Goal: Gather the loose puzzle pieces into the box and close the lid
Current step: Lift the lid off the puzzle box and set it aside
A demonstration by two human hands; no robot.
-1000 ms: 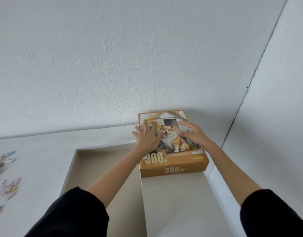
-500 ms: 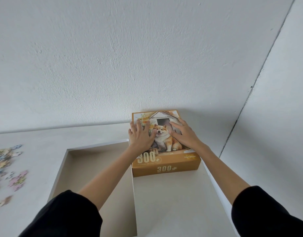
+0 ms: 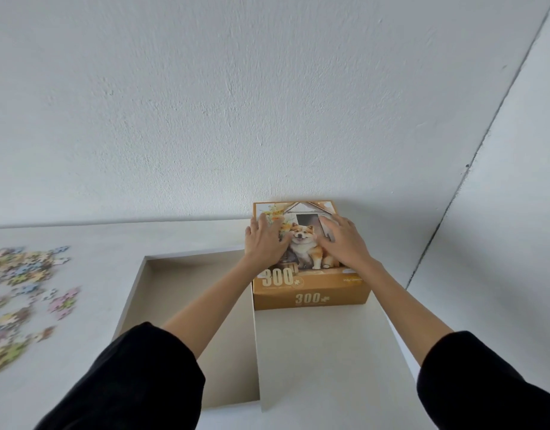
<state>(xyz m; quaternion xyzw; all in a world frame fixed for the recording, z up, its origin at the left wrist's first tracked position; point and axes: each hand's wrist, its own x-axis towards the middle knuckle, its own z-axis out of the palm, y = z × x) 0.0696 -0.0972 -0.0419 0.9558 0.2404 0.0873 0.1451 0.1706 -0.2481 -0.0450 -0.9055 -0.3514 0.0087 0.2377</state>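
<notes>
The orange puzzle box (image 3: 311, 285) stood at the far right of the white table (image 3: 162, 240), close to the wall (image 3: 267, 103) behind it. Its lid, with a picture of a smiling dog and the number 300, was on the box and faced up.

Both hands lay flat on top of the lid. The left hand (image 3: 266, 243) rested on the left part of the lid, with the fingers spread and pointed away from the person, and its outer edge reached the left edge of the box. The right hand (image 3: 345, 243) rested on the right part of the lid, also with open fingers, palm down. The dog's face showed between the two hands. Neither hand gripped or pinched anything; they were only laid on the lid.

The box sat on a white raised surface (image 3: 323, 352) at the right, and just to the left of it there was a shallow beige tray (image 3: 224, 352) with low walls, under the left forearm.

The loose puzzle pieces (image 3: 22, 290) were scattered on the table far to the left, well apart from the box and from both hands. They were in pale colours and a little blurred. Black sleeves (image 3: 137, 380) covered both upper arms.
</notes>
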